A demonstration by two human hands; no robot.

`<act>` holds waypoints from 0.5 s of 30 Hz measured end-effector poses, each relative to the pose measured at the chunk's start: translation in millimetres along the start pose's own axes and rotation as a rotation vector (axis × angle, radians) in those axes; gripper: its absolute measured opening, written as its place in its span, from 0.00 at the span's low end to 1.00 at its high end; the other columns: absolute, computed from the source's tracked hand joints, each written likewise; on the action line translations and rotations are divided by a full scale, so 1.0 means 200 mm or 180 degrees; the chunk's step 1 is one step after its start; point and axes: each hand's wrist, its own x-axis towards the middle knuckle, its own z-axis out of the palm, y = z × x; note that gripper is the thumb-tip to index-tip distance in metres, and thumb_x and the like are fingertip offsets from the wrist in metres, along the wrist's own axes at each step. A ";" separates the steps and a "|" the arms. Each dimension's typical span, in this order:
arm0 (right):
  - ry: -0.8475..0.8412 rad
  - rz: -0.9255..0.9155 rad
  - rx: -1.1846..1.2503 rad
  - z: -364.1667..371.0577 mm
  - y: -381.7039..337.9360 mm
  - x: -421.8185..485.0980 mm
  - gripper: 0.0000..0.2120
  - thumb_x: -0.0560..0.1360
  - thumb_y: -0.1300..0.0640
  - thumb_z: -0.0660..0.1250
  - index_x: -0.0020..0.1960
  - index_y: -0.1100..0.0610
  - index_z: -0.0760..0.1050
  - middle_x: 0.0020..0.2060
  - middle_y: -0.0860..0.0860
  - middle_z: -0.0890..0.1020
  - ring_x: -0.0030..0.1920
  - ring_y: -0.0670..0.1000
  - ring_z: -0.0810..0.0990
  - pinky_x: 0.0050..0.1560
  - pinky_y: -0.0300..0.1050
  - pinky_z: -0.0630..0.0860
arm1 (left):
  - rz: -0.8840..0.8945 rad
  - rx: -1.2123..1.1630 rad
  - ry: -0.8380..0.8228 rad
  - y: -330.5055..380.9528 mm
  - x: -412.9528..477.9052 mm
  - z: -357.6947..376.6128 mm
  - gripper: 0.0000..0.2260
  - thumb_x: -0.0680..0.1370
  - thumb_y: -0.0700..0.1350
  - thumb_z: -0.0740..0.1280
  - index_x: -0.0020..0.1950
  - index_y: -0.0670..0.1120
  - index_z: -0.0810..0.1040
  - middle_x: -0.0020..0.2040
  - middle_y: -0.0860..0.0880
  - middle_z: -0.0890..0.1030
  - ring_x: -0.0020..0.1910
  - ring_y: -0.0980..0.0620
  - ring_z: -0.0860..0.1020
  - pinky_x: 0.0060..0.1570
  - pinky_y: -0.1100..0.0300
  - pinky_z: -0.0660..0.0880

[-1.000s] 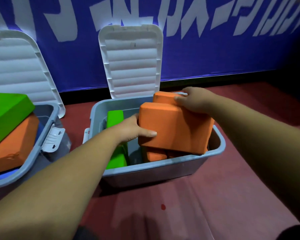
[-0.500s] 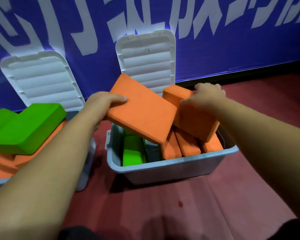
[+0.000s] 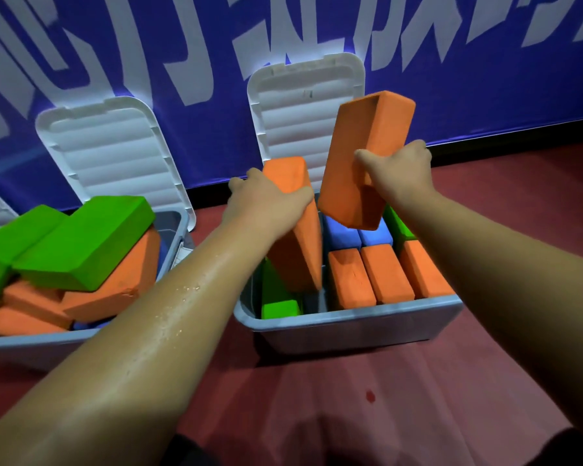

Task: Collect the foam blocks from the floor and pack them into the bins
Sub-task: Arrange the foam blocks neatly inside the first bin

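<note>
Now: left hand (image 3: pixel 266 201) wrapped round upright orange block (image 3: pixel 298 253), its lower end dipping into right bin (image 3: pixel 350 320) between green block (image 3: pixel 280 309) and orange row (image 3: pixel 384 274). Right hand (image 3: pixel 401 169) grips raised orange block (image 3: pixel 367 153), tilted above blue blocks (image 3: pixel 374 235).

Risk: slot looks narrow; upright orange block may wedge and sit proud.

Versus half-second back: upright orange block was held flat above bin; raised orange block lay on orange row.

A blue wall (image 3: pixel 485 79) fills the back of the scene, covered in large white characters (image 3: pixel 414 25) that run along it at a slant. At the foot of the wall lies a black strip (image 3: pixel 519 148). In front of the wall spreads a dull dark-red floor (image 3: pixel 418 415), creased in places, with one small bright red spot (image 3: pixel 370 396) well away from the wall.
</note>
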 end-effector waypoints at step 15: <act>0.0001 -0.0171 0.0111 0.17 0.01 -0.05 0.49 0.57 0.26 0.75 0.62 0.62 0.68 0.58 0.58 0.77 0.54 0.58 0.80 0.55 0.60 0.80 | -0.0048 0.0323 -0.0605 -0.03 0.02 0.22 0.51 0.71 0.68 0.73 0.81 0.41 0.56 0.76 0.39 0.65 0.69 0.39 0.74 0.54 0.52 0.71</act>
